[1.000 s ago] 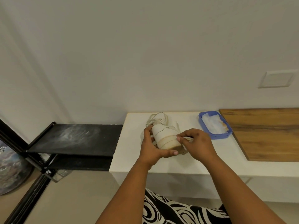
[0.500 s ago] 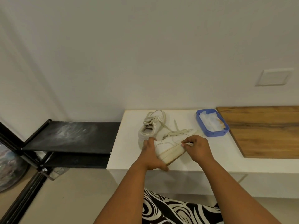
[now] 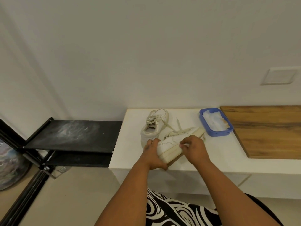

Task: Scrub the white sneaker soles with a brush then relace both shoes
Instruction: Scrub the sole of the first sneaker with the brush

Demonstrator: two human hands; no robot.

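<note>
Both hands hold one white sneaker (image 3: 172, 144) on its side near the front edge of the white counter (image 3: 130, 154). Curled round the heel end, the left hand (image 3: 153, 154) has its fingers wrapped over the back of the shoe and its thumb under the sole edge. At the middle of the shoe, the right hand (image 3: 193, 146) has its fingers bent and pinched together against the ribbed sole rim; whether they pinch a brush or a lace cannot be told, as the thing between them is too small to make out.

Behind all this rises a plain pale wall (image 3: 146, 54), with a switch plate (image 3: 279, 76) at the right. Left of the counter stands a black shelf rack (image 3: 73, 136), its top dusty. A wooden board (image 3: 267, 131) lies on the right part of the counter. The second sneaker (image 3: 151, 131) stands upright just behind the held one, heel toward the person, its laces loose. A blue tray (image 3: 211, 132) holding white cloth or wipes sits between the shoes and the board. Loose laces (image 3: 179, 128) trail from the held shoe toward the tray.
</note>
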